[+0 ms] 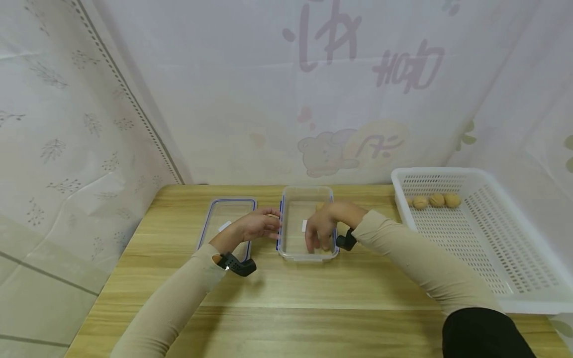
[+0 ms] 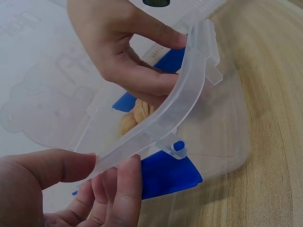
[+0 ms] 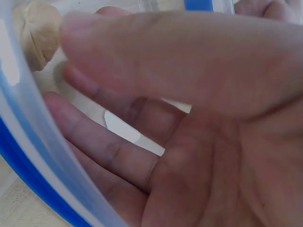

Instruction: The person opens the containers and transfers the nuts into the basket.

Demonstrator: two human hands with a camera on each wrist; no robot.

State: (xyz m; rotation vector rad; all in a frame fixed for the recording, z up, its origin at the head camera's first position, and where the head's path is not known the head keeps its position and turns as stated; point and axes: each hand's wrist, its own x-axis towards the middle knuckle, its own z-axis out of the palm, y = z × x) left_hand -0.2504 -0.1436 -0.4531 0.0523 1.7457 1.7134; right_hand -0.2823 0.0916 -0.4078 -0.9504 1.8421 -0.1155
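Observation:
A clear plastic container with blue latches stands in the middle of the table. My left hand is at its left side; in the left wrist view the thumb and fingers pinch the rim beside a blue latch. Reaching down into the container, my right hand has its fingers spread loosely and the palm bare in the right wrist view. A walnut lies just past the thumb tip. Walnuts also show through the container wall in the left wrist view, partly behind the right hand.
A clear lid with a blue seal lies left of the container, partly under the left forearm. On the right stands a white perforated basket with several walnuts along its far left part. A printed cloth hangs behind the table.

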